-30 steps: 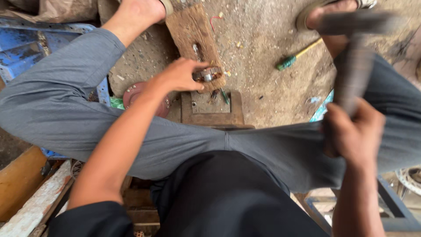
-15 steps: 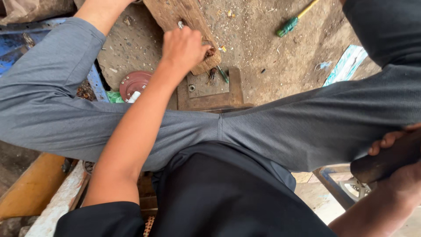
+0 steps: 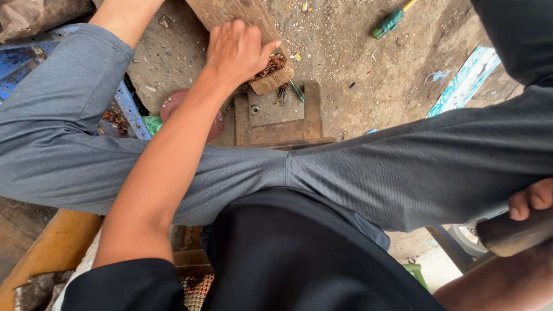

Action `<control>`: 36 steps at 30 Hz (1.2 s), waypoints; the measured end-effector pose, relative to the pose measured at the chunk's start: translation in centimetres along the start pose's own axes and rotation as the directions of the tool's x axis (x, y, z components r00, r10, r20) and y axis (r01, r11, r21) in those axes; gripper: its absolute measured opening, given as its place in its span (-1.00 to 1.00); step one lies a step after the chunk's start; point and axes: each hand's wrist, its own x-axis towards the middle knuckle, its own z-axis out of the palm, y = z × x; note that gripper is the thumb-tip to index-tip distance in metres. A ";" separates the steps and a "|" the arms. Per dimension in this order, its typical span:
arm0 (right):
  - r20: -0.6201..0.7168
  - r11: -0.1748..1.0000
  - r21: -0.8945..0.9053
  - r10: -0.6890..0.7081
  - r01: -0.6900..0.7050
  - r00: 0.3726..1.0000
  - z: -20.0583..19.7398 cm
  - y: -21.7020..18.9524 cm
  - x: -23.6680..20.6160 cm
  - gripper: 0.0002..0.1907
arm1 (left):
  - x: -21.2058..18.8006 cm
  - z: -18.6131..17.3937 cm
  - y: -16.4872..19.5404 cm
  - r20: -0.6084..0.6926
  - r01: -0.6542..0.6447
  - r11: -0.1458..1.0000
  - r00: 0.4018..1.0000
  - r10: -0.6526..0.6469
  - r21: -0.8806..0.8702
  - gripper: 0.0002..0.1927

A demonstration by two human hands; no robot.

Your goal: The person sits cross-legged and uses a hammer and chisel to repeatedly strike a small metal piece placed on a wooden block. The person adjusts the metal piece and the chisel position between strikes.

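Left hand (image 3: 239, 49) is pressed flat on the rough brown wooden block (image 3: 253, 34) by the wooden frame (image 3: 276, 124), right hand (image 3: 533, 201) clenched on a dark handle (image 3: 510, 233); green screwdriver (image 3: 389, 23) lies apart on the ground.

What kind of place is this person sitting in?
Probably a rough outdoor workshop. The ground is bare dirt strewn with chips, the left hand presses on a worn wooden block, and a green-handled screwdriver lies nearby.
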 end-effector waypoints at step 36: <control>0.575 0.127 -0.818 0.219 0.561 0.788 35.4 0.8 15.2 -0.46 | -3.5 -0.9 -1.0 -0.116 -0.217 0.968 0.966 0.232 0.128 -0.85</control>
